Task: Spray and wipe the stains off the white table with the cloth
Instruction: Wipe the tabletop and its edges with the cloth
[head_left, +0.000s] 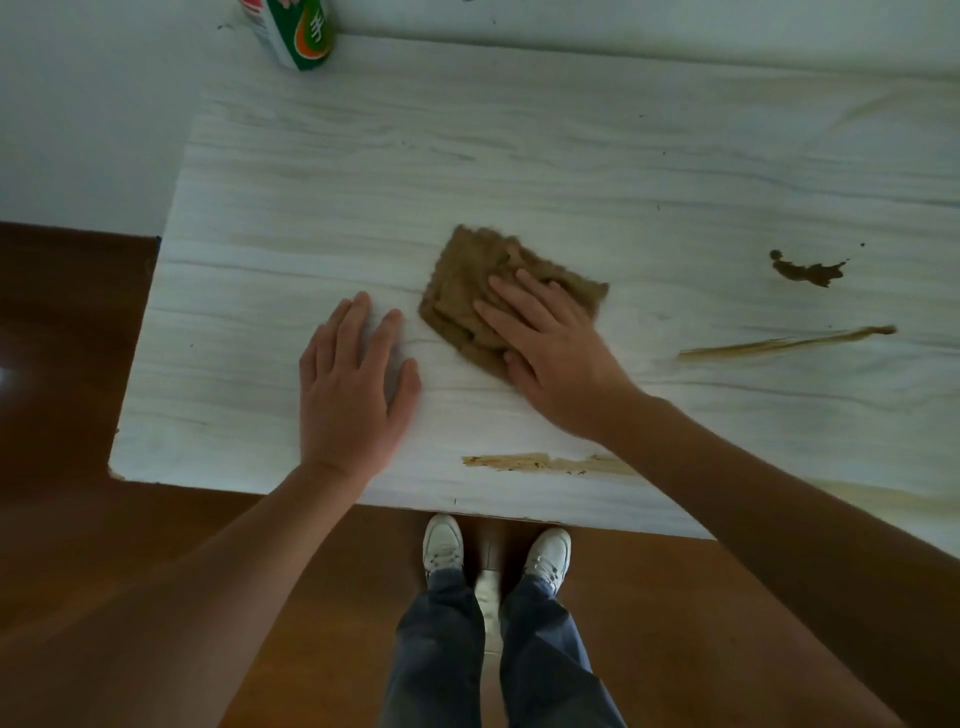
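Standing in white shoes (443, 540) at the white table (311, 208), the person rests the left hand (350, 395) flat on its surface, fingers straight and close together. Beyond a brown smear (519, 461) at the near edge, the right hand (550, 353) presses the tan cloth (467, 280) at mid-table, fingers slightly spread. Farther right lie a long streak (789, 340) and a dark blot (808, 270); a green-and-white carton (296, 36) stands at the far-left corner.

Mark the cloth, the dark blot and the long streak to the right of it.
cloth (465, 275): head view, bare upper-left part.
dark blot (808, 271): head view, its middle.
long streak (787, 342): head view, halfway along it.
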